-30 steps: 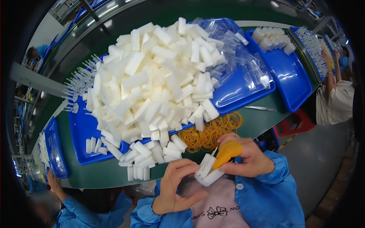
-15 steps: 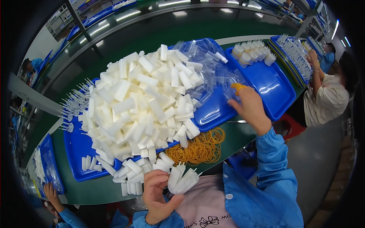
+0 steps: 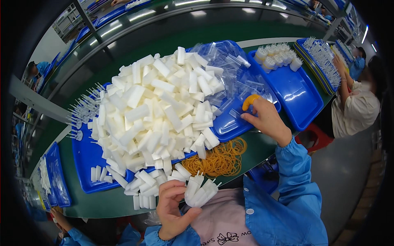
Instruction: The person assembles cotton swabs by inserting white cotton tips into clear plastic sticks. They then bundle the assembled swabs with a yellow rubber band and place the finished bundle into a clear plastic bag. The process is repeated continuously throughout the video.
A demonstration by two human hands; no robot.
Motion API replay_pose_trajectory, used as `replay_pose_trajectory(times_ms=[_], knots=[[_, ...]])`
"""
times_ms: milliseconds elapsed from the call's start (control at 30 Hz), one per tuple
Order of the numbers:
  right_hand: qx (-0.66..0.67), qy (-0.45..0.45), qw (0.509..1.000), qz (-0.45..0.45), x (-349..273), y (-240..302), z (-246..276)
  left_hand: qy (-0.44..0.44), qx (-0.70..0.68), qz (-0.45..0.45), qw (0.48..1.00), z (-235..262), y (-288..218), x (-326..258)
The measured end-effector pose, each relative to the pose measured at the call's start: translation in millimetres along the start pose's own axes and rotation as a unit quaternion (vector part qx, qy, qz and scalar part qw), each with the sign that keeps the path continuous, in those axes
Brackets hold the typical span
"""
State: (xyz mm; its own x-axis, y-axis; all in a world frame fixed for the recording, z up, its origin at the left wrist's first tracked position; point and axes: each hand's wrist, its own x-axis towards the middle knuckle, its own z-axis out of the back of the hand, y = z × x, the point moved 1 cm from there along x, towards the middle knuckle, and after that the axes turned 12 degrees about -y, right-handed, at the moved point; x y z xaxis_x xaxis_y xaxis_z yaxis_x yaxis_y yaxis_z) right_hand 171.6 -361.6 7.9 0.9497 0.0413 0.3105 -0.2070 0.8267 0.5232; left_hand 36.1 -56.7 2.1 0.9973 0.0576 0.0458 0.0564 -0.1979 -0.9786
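Note:
My left hand [image 3: 174,209] holds a bundle of white foam pieces [image 3: 202,192] with thin clear prongs sticking out of its top, near the table's front edge. Over the blue tray [image 3: 230,130], my right hand [image 3: 269,121] has its thumb and index finger drawn close together; a yellow-orange finger cot [image 3: 249,102] covers the index finger. At those fingertips is a small clear plastic tube [image 3: 234,113], apparently pinched. More clear plastic tubes [image 3: 230,84] lie loose in the tray beyond. A big heap of white foam blocks [image 3: 152,106] rises to the left.
Orange rubber bands [image 3: 219,158] lie in front of the heap. Another blue tray [image 3: 305,98] holds white bundled pieces [image 3: 279,56]. Clear pronged parts [image 3: 84,108] stand at the far left of the heap. A co-worker [image 3: 357,102] sits at the right; another person's arm shows lower left.
My right hand has moved slightly left and down, its index finger curling toward the thumb at a clear tube. My left hand still holds the foam bundle. The view has shifted slightly.

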Motion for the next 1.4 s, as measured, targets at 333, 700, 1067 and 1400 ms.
replay_pose_trajectory(times_ms=[333, 700, 1067, 1400], knots=[[0.008, 0.083, 0.994, 0.066, 2, 0, 2, 0.003, -0.013, -0.001, 1.000, 0, 2, 1], [0.593, -0.059, 0.796, -0.106, -63, 84, 12, 0.053, -0.047, 0.019, 0.997, -2, 6, 4], [0.630, -0.036, 0.769, -0.103, -92, 96, -9, 0.077, -0.051, 0.029, 0.995, -4, 4, 3], [0.592, -0.102, 0.799, -0.029, -94, 96, -8, 0.091, -0.019, 0.014, 0.996, -2, 6, 4]])
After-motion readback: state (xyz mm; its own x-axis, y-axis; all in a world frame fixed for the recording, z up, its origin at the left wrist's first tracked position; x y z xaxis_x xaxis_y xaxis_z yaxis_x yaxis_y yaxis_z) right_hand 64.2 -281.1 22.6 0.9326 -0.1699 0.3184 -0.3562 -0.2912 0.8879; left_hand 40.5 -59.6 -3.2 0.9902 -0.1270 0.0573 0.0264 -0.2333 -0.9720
